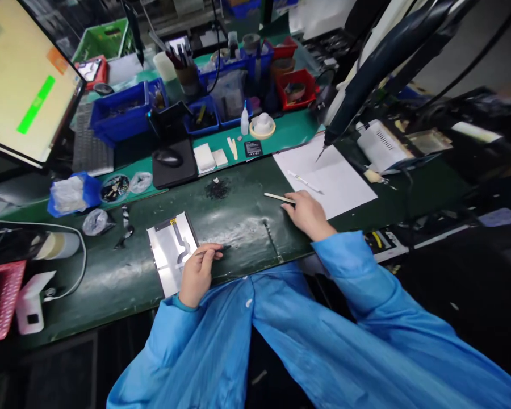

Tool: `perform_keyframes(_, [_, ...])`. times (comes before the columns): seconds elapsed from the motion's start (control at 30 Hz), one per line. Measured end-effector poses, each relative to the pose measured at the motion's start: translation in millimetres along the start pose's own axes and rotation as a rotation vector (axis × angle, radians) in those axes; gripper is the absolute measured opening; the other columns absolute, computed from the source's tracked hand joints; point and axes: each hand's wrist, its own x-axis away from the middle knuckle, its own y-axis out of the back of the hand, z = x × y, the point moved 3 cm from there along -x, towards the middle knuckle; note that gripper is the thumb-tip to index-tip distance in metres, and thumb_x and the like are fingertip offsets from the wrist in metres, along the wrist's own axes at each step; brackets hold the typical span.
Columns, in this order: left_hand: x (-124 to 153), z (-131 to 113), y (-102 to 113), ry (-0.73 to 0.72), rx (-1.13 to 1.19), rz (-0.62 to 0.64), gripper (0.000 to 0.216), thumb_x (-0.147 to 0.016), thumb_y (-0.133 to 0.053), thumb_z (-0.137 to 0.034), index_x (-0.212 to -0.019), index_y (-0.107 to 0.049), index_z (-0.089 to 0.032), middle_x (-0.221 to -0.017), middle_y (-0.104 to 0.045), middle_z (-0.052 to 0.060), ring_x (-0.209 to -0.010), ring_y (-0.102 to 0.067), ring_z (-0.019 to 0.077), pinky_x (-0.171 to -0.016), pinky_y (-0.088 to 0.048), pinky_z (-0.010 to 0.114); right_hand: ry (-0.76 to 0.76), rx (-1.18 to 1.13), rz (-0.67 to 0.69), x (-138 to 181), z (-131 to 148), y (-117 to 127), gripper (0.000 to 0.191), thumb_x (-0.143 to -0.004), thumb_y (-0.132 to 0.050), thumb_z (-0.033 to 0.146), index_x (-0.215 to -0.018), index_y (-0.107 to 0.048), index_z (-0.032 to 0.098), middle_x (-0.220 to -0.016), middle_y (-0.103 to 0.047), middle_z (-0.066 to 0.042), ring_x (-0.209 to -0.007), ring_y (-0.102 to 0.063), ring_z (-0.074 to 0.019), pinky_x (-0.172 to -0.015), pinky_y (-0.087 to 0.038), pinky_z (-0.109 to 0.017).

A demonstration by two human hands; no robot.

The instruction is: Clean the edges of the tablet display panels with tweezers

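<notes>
My left hand (pixel 198 272) is closed in a pinch on a thin dark tool (pixel 225 248), whose pointed end sticks out to the right over the bench. Beside and partly under that hand lies a silver display panel (pixel 164 250) with a dark ribbon cable (pixel 179 236) on its face. Farther right, my right hand (pixel 309 215) grips a thin cream-coloured stick (pixel 277 197), which points left just above the green mat. Right by its fingers, a white pen-like tool (pixel 305 182) rests on a sheet of white paper (pixel 344 182).
A pile of small black bits (pixel 218 188) lies mid-bench. Over the paper hangs an electric screwdriver (pixel 344 108). Along the back stand blue bins (pixel 119 113), a red bin (pixel 296 91), a dropper bottle (pixel 244 120) and a mouse (pixel 169 157). At left are a monitor (pixel 25 79) and a pink basket (pixel 4 301).
</notes>
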Motion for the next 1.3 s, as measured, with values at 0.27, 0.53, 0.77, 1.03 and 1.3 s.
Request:
perform_keyframes(0.27, [-1, 2, 10, -0.053, -0.202, 0.176, 0.035, -0.104, -0.048, -0.043, -0.103, -0.07, -0.016, -0.121, -0.071, 0.01, -0.117, -0.066, 0.0196, -0.11, -0.048, 0.037, 0.07, 0.165, 0.137, 13, 7, -23, 0.011, -0.083, -0.073, 0.031, -0.085, -0.069, 0.021, -0.079, -0.069, -0.004, -0.076, -0.066, -0.022, -0.078, -0.054, -0.036])
perform_keyframes(0.53, [-5, 2, 19, -0.057, -0.236, 0.242, 0.03, -0.105, -0.049, -0.04, -0.103, -0.07, -0.019, -0.122, -0.072, 0.006, -0.118, -0.066, 0.0171, -0.111, -0.047, 0.034, 0.382, -0.232, 0.343, 64, 31, -94, 0.015, -0.092, -0.065, 0.031, -0.091, -0.076, 0.021, -0.098, -0.078, -0.008, -0.092, -0.073, -0.0229, -0.085, -0.058, -0.036])
perform_keyframes(0.77, [-9, 0, 22, -0.064, -0.233, 0.308, 0.03, -0.105, -0.048, -0.04, -0.103, -0.07, -0.02, -0.123, -0.072, 0.006, -0.119, -0.065, 0.0165, -0.11, -0.048, 0.032, 0.429, -0.228, 0.46, 57, 31, -104, 0.017, -0.095, -0.063, 0.029, -0.096, -0.078, 0.021, -0.099, -0.079, -0.006, -0.092, -0.074, -0.022, -0.088, -0.058, -0.035])
perform_keyframes(1.03, [-11, -1, 24, -0.058, -0.214, 0.327, 0.031, -0.105, -0.049, -0.042, -0.103, -0.071, -0.019, -0.122, -0.072, 0.007, -0.118, -0.066, 0.0185, -0.11, -0.048, 0.035, 0.476, -0.23, 0.494, 60, 29, -109, 0.02, -0.097, -0.061, 0.031, -0.098, -0.078, 0.021, -0.102, -0.08, -0.006, -0.096, -0.075, -0.0216, -0.093, -0.057, -0.035])
perform_keyframes(1.3, [-15, -2, 23, -0.034, -0.23, 0.329, 0.036, -0.104, -0.048, -0.046, -0.102, -0.071, -0.019, -0.122, -0.073, 0.008, -0.118, -0.068, 0.0218, -0.11, -0.05, 0.038, 0.515, -0.188, 0.536, 61, 38, -107, 0.022, -0.099, -0.058, 0.03, -0.098, -0.079, 0.024, -0.104, -0.08, -0.005, -0.097, -0.075, -0.0223, -0.094, -0.058, -0.038])
